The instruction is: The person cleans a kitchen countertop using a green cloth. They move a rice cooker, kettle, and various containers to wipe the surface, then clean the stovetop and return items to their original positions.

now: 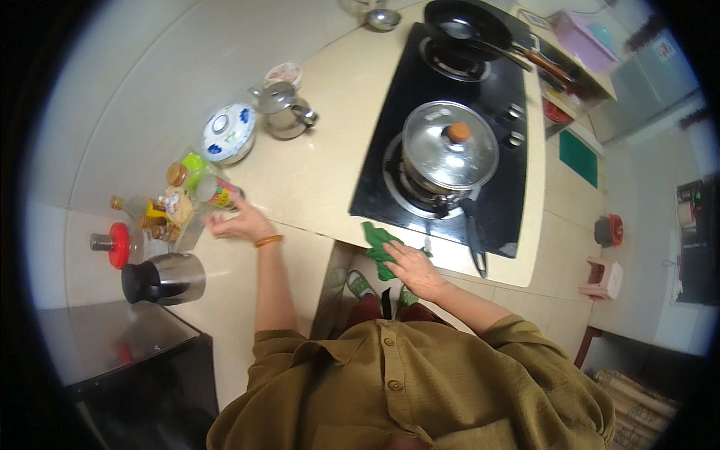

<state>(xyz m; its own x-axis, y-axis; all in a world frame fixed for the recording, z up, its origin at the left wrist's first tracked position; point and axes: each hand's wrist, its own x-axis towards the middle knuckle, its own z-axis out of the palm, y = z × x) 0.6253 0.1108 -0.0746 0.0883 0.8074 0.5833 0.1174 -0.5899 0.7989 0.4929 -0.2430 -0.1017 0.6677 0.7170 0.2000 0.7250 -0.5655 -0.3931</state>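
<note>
My left hand (243, 223) is over the left counter, fingers apart and holding nothing. Its fingertips are right beside a clear jar with a colourful label (220, 192); whether they touch it I cannot tell. My right hand (413, 269) has a crumpled green cloth (378, 247) under its fingers, at the counter edge in front of the black glass gas hob (388, 185). On the near burner stands a steel pot with a glass lid (430, 146) and an orange knob. The pot's black handle (475, 239) reaches out over the counter edge.
A dark frying pan (469, 28) sits on the far burner. Along the wall stand a steel teapot (289, 118), a lidded blue-and-white bowl (229, 132), several seasoning jars (179, 205) and a steel jug (180, 278). A pink stool (604, 278) is on the floor at right.
</note>
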